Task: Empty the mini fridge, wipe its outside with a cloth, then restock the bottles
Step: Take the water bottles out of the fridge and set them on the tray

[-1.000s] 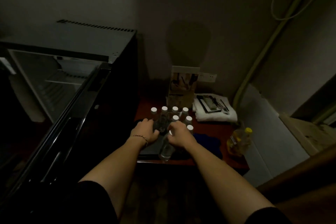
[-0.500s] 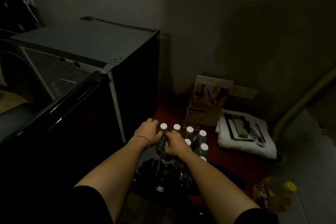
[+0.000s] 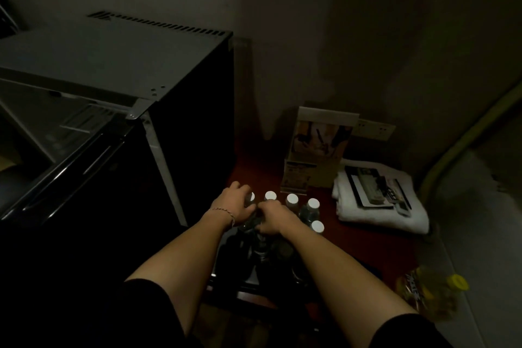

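Several clear water bottles (image 3: 310,210) with white caps stand in a cluster on a low red-brown table (image 3: 375,246), to the right of the black mini fridge (image 3: 141,70). My left hand (image 3: 235,203) curls round the leftmost bottle near its cap. My right hand (image 3: 275,220) grips the top of another bottle in the middle of the cluster; its cap is hidden under my fingers. The fridge door (image 3: 65,167) stands open at the left, and the dim inside shows shelves.
A folded white towel (image 3: 381,210) with remotes and a dark folder on it lies at the right. A card stand (image 3: 313,150) stands behind the bottles by the wall. A yellow-capped bottle (image 3: 432,291) lies at the table's right edge. A dark tray lies under my forearms.
The view has swung left and closer to the table. Both hands have stayed on the bottle cluster, and they have closed more tightly round two bottle tops.
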